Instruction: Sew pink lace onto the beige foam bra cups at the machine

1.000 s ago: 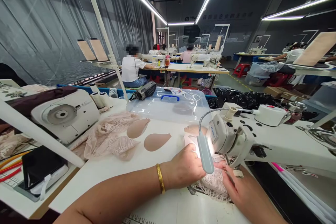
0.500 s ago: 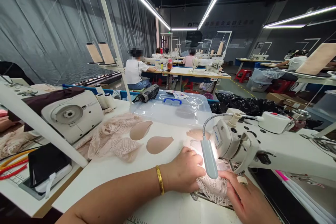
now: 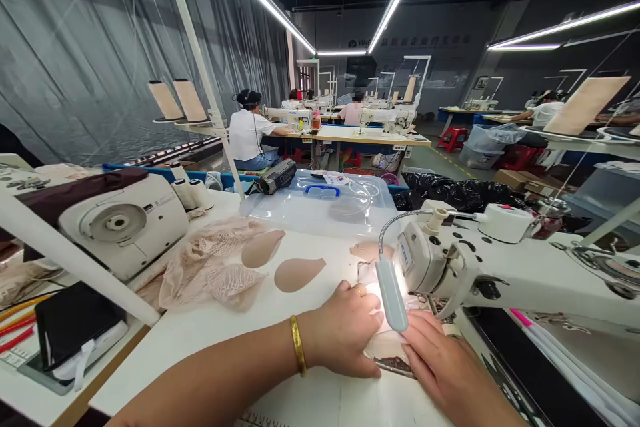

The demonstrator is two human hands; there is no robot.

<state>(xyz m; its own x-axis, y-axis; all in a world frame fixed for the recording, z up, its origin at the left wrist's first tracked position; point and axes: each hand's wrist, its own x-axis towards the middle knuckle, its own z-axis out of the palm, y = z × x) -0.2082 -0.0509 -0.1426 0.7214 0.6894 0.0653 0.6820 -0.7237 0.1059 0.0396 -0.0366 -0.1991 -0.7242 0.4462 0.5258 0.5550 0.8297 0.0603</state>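
Observation:
A sewing machine [image 3: 425, 267] stands at the right, its needle area partly hidden behind a lit grey lamp [image 3: 392, 293]. Pale beige fabric [image 3: 383, 345] lies under the lamp, much of it covered by my hands. On its left side rests my left hand [image 3: 345, 327], with the thumb spread away from the fingers. My right hand [image 3: 440, 353] lies flat on the fabric's right side, fingers stretched out toward the machine. Two beige teardrop-shaped cloth pieces [image 3: 299, 275] are on the table left of my left hand, beside a heap of beige lace [image 3: 220, 273].
A clear plastic box lid [image 3: 280, 210] with a blue handle lies behind the cloth pieces. Another sewing machine [image 3: 125, 223] and a black phone-like object [image 3: 75, 323] are at the left. Thread cones [image 3: 585, 103] stand at the right. Several people work at tables farther back.
The bunched lace between my hands no longer shows; plain beige fabric lies flat there now. My left thumb has spread outward, and my right hand has flattened. The view has shifted slightly.

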